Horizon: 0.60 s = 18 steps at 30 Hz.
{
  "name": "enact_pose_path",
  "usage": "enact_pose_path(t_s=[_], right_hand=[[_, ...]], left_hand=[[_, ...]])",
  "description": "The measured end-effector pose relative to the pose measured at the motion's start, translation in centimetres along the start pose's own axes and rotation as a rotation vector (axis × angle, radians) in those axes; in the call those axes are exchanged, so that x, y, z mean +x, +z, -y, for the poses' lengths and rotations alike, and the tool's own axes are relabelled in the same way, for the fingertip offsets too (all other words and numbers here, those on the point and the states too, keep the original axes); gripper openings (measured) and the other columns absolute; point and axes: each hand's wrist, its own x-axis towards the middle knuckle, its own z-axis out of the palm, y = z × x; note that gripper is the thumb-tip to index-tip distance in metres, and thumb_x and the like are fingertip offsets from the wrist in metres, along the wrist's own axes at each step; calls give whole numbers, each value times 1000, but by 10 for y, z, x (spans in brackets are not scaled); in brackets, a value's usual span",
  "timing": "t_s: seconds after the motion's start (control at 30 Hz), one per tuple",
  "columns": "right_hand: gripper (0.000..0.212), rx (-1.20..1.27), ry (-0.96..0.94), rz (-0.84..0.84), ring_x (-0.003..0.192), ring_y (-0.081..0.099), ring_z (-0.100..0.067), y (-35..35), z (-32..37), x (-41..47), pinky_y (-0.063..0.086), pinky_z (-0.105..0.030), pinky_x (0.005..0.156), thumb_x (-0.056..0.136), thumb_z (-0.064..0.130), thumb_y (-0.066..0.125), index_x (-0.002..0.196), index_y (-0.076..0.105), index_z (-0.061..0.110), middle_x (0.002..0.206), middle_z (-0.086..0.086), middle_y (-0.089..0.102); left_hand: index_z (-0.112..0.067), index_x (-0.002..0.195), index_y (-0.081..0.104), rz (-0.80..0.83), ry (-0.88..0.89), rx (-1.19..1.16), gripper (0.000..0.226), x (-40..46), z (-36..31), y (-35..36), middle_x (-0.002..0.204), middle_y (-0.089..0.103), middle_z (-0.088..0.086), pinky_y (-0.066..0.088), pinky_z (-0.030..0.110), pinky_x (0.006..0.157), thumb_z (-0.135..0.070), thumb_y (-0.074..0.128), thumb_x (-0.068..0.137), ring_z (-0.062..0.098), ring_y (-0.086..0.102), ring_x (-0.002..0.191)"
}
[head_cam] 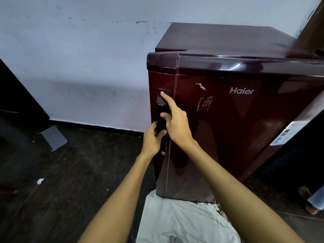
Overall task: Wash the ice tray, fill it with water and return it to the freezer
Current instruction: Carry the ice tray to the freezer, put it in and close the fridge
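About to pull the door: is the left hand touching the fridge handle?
Touching. The head view shows the left hand with its fingers wrapped around the dark vertical handle of the fridge door.

One maroon refrigerator [228,128], bearing one dark door handle [163,123]. Two bare hands: the left hand [151,139] and the right hand [175,120]. One white scrap [40,181] on the floor [70,172].

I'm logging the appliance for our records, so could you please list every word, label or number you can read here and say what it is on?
"Haier": silver brand lettering on the maroon fridge door.
White sticker on the fridge's right edge: print too small and blurred to read.
Torn sticker residue on the door: no legible text.
Nothing else readable.
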Motion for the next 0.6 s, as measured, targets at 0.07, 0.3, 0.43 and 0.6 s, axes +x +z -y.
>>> enact_pose_path(t_s=[0.07, 0.3, 0.43, 0.6], right_hand=[[61, 87, 55, -61, 71, 59, -2, 6, -5, 10, 49, -21, 69, 94, -2, 48, 142, 33, 32, 89, 9, 59], [31, 271, 179, -171, 100, 59, -5, 28, -20, 21, 48, -23, 90, 96, 9, 51, 127, 50, 8, 110, -1, 64], [34, 202, 140, -125, 84, 64, -12, 26, -23, 24, 49, -21, 72, 97, 11, 49, 131, 51, 5, 102, -9, 70], [39, 148, 111, -97, 79, 58, -5, 22, -24, 24, 44, -12, 66, 99, 14, 49, 136, 46, 3, 93, 1, 63]], left_hand=[[-6, 122, 54, 22, 7, -15, 28, 14, 4, 1, 110, 62, -1, 47, 9, 83, -3, 50, 94, 13, 60, 105], [-2, 120, 54, 73, 13, -33, 27, 36, 31, 4, 104, 65, 2, 49, 12, 81, 3, 41, 97, -4, 64, 91], [-3, 119, 54, 68, 36, -67, 26, 35, 36, 7, 99, 65, -1, 48, 11, 76, 2, 40, 97, -8, 63, 86], [-14, 113, 55, 105, 33, -121, 22, 36, 38, 6, 105, 67, 6, 51, 20, 83, -4, 42, 98, 9, 65, 96]])
